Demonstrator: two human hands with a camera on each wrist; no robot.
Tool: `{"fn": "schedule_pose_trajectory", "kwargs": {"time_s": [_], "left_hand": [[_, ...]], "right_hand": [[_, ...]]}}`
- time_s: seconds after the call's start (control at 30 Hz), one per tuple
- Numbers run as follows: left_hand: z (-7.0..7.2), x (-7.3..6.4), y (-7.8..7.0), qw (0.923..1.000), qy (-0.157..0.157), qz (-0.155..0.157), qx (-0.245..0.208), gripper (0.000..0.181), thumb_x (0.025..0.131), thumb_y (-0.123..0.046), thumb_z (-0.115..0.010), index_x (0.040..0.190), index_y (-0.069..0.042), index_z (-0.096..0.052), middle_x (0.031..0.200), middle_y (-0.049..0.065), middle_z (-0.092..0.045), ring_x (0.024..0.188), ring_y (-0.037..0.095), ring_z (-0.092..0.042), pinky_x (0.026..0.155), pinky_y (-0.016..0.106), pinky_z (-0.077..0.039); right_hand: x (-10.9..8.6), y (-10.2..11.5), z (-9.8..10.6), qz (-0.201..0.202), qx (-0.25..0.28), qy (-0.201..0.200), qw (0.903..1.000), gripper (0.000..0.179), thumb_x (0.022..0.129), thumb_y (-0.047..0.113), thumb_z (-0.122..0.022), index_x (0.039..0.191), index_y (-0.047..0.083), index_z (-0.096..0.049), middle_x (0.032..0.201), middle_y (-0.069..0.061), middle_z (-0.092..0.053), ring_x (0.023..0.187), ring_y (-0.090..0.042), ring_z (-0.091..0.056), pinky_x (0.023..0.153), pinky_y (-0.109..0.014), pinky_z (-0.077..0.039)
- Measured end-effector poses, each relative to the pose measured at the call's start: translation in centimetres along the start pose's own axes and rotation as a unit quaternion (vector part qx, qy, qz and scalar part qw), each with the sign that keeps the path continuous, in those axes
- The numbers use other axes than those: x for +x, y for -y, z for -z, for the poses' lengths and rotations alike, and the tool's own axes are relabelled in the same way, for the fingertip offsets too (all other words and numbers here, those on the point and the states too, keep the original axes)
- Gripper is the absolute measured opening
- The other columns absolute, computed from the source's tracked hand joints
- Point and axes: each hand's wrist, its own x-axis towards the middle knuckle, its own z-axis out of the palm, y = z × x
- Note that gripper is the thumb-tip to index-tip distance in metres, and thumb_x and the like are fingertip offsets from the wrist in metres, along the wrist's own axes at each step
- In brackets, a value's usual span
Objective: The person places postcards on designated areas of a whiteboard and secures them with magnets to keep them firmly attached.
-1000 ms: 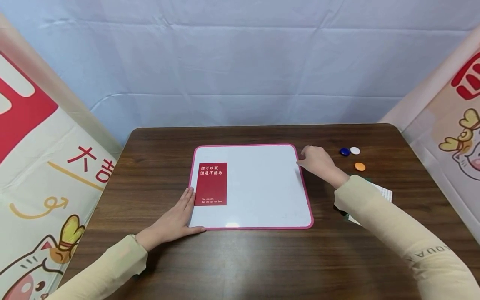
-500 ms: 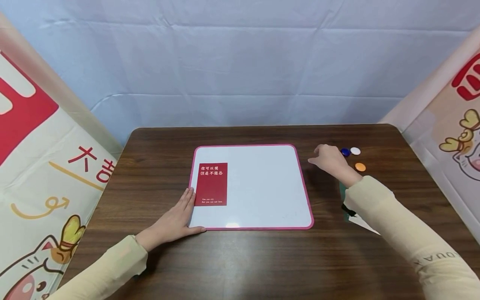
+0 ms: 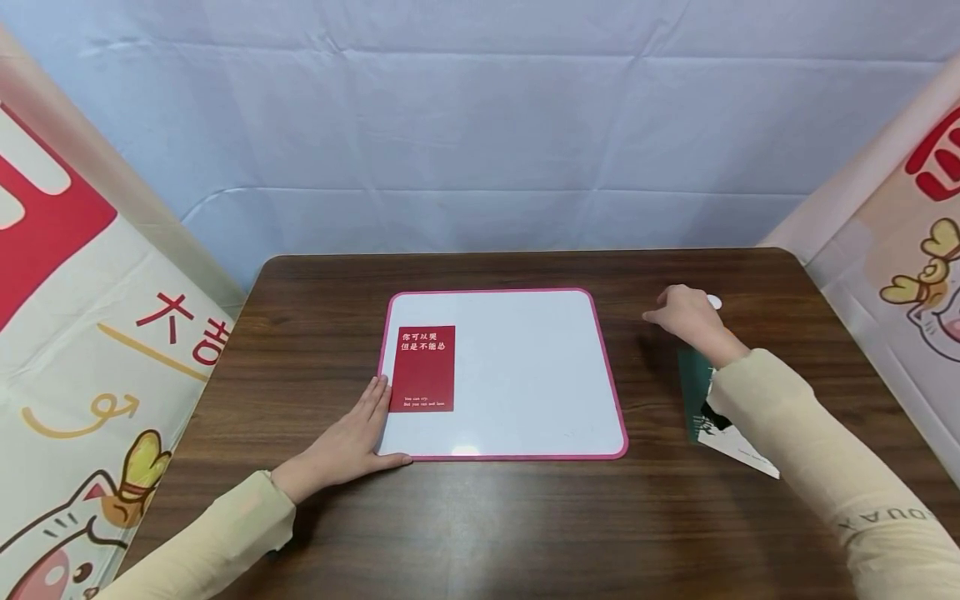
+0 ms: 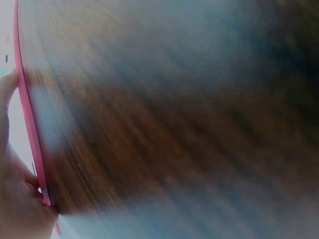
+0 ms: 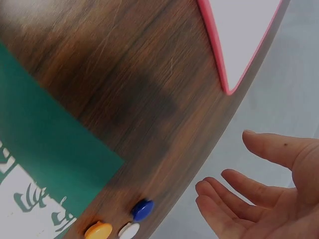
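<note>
A whiteboard (image 3: 532, 375) with a pink frame lies flat on the brown table. On its left part lies a red card (image 3: 424, 371) printed with white Chinese and English text. My left hand (image 3: 348, 442) rests on the board's lower left corner, fingers extended along the left edge and thumb at the bottom edge. Over the table to the right of the board is my right hand (image 3: 693, 321), holding nothing, its fingers loosely bent and apart in the right wrist view. Near it lie round blue (image 5: 142, 210), orange (image 5: 98, 230) and white (image 5: 129, 230) magnets.
A green and white printed card (image 3: 696, 396) lies on the table (image 3: 495, 525), partly under the right sleeve (image 3: 817, 450) in the head view. A pale cloth (image 3: 480, 150) hangs behind the table, and cartoon-printed cloths (image 3: 82, 400) flank it.
My right hand has moved right, away from the whiteboard's right edge, toward the magnets, and more of the green card shows. The left hand, board and red card stay where they were.
</note>
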Motion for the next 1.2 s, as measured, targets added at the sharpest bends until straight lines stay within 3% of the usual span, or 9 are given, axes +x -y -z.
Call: {"fn": "schedule_pose_trajectory", "kwargs": {"time_s": [0.33,0.43,0.5,0.57,0.7,0.87,0.97,1.2], "left_hand": [[0.0,0.0,-0.1,1.0000,0.000,0.000,0.001,0.108,0.073,-0.071,-0.052,0.145,-0.001,-0.012,0.152,0.013,-0.009,0.139,0.027,-0.007,0.102,0.042,-0.033],[0.0,0.0,-0.1,1.0000,0.000,0.000,0.001,0.108,0.073,-0.070,-0.052,0.145,-0.001,-0.012,0.152,0.013,-0.010,0.139,0.027,-0.007,0.102,0.042,-0.033],[0.1,0.0,-0.1,1.0000,0.000,0.000,0.000,0.108,0.073,-0.070,-0.052,0.145,-0.001,-0.012,0.152,0.013,-0.009,0.139,0.027,-0.006,0.102,0.042,-0.033],[0.0,-0.1,-0.1,1.0000,0.001,0.000,-0.001,0.108,0.073,-0.070,-0.052,0.145,-0.001,-0.011,0.152,0.013,-0.009,0.139,0.027,-0.006,0.102,0.042,-0.033],[0.1,-0.1,0.0,1.0000,0.002,-0.001,-0.005,0.108,0.073,-0.070,-0.052,0.145,-0.001,-0.011,0.152,0.013,-0.008,0.139,0.027,-0.006,0.103,0.042,-0.032],[0.1,0.0,0.0,1.0000,0.002,-0.001,-0.006,0.108,0.073,-0.071,-0.050,0.145,-0.001,-0.011,0.152,0.013,-0.008,0.139,0.026,-0.006,0.103,0.042,-0.031],[0.1,0.0,-0.1,1.0000,0.001,0.000,-0.004,0.108,0.073,-0.072,-0.050,0.145,-0.001,-0.011,0.152,0.013,-0.008,0.139,0.026,-0.006,0.103,0.042,-0.031],[0.2,0.0,-0.2,1.0000,0.002,0.003,-0.006,0.108,0.073,-0.071,-0.052,0.145,-0.002,-0.012,0.152,0.012,-0.010,0.139,0.027,-0.006,0.102,0.043,-0.033]], "right_hand": [[0.0,-2.1,0.4,-0.025,0.004,-0.013,0.9996,0.046,0.086,0.023,-0.059,0.107,-0.018,-0.052,0.104,-0.034,-0.053,0.086,-0.044,-0.053,0.067,-0.048,-0.046],[0.0,-2.7,0.5,-0.028,0.007,-0.021,0.9994,0.035,0.085,0.022,-0.059,0.075,-0.012,-0.056,0.067,-0.021,-0.054,0.058,-0.030,-0.050,0.052,-0.037,-0.042],[0.0,-3.1,0.5,-0.026,0.011,-0.024,0.9993,0.038,0.085,0.022,-0.059,0.057,0.000,-0.047,0.050,-0.007,-0.041,0.045,-0.018,-0.037,0.045,-0.030,-0.034],[0.0,-3.6,0.6,-0.029,0.013,-0.021,0.9993,0.044,0.085,0.023,-0.059,0.050,0.012,-0.035,0.045,0.004,-0.026,0.041,-0.010,-0.025,0.044,-0.027,-0.026],[0.0,-4.3,0.6,-0.037,0.015,-0.023,0.9989,0.045,0.085,0.024,-0.060,0.049,0.013,-0.035,0.044,0.003,-0.029,0.039,-0.012,-0.032,0.043,-0.027,-0.030],[0.0,-5.1,0.6,-0.063,0.023,-0.020,0.9975,0.035,0.085,0.024,-0.060,0.064,-0.003,-0.052,0.053,-0.008,-0.048,0.050,-0.022,-0.051,0.045,-0.030,-0.041],[0.0,-5.6,0.6,-0.077,0.022,-0.019,0.9966,0.034,0.084,0.024,-0.060,0.074,-0.009,-0.057,0.058,-0.011,-0.052,0.055,-0.024,-0.051,0.047,-0.031,-0.042],[-0.1,-6.3,0.6,-0.093,0.018,-0.008,0.9955,0.032,0.083,0.022,-0.058,0.072,-0.008,-0.056,0.058,-0.012,-0.050,0.056,-0.024,-0.047,0.050,-0.032,-0.041]]}}
